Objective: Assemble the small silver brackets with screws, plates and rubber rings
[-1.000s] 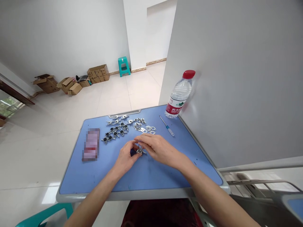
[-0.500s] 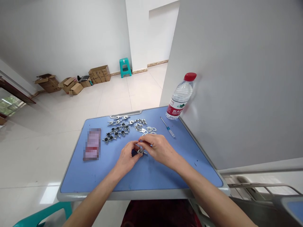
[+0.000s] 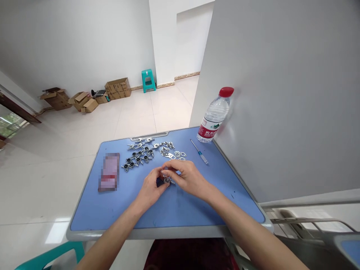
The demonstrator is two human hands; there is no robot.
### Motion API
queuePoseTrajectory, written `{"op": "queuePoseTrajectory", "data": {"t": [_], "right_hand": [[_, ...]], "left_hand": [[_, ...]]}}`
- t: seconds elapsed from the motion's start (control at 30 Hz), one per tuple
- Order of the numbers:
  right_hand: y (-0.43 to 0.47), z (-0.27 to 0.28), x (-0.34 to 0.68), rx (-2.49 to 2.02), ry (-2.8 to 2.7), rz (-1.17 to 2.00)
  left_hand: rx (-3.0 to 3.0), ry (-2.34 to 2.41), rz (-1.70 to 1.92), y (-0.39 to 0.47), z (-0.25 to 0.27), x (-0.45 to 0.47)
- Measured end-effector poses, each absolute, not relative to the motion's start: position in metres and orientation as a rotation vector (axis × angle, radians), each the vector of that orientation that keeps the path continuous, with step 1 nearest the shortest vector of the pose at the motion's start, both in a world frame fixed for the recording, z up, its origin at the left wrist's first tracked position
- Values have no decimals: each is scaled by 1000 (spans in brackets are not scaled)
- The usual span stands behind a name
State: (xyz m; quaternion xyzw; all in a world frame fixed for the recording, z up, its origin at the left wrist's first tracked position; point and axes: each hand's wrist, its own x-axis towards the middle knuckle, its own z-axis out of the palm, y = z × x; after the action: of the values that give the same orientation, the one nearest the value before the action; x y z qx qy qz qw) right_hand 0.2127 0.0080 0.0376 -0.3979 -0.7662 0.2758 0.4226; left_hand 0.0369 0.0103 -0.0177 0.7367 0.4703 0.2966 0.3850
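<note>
My left hand (image 3: 151,189) is closed around a small silver metal fitting (image 3: 167,180) just above the blue tabletop. Over the top of that fitting, my right hand (image 3: 188,176) has thumb and fingers pinched together; what lies between its fingertips is too small and hidden to name. Beyond my hands lie several metal fittings with black round centres (image 3: 138,159). Several plain silver fittings (image 3: 140,144) rest behind those. To their right are loose flat oval metal plates (image 3: 180,153) and small metal pieces (image 3: 169,144).
A screwdriver (image 3: 201,156) with a clear handle lies at the right. Behind it a large water bottle (image 3: 213,118) stands by the grey partition (image 3: 281,105). At the left lies a blurred-out flat item (image 3: 109,171). Cardboard boxes (image 3: 118,89) and a teal stool (image 3: 148,80) stand on the floor.
My right hand's fingertips have shifted slightly left and curled lower over the metal fitting. My left hand keeps its hold in the same place.
</note>
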Motion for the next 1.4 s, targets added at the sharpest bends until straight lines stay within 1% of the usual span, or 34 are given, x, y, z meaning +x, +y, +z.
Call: {"op": "queuePoseTrajectory", "data": {"t": [0.43,0.63,0.9,1.4], "right_hand": [[10,35,214,-1023,-1961,658],[9,34,212,-904,-2052,610],[8,30,211,-761,-2116,393],[5,25,203,-1054,-2020,316]], "left_hand": [[1885,1194,760,11,-18,37],[1888,1193,781,10,-19,37],[1914,1217,775,10,-18,38],[1882,1231,761,9,-12,39]]}}
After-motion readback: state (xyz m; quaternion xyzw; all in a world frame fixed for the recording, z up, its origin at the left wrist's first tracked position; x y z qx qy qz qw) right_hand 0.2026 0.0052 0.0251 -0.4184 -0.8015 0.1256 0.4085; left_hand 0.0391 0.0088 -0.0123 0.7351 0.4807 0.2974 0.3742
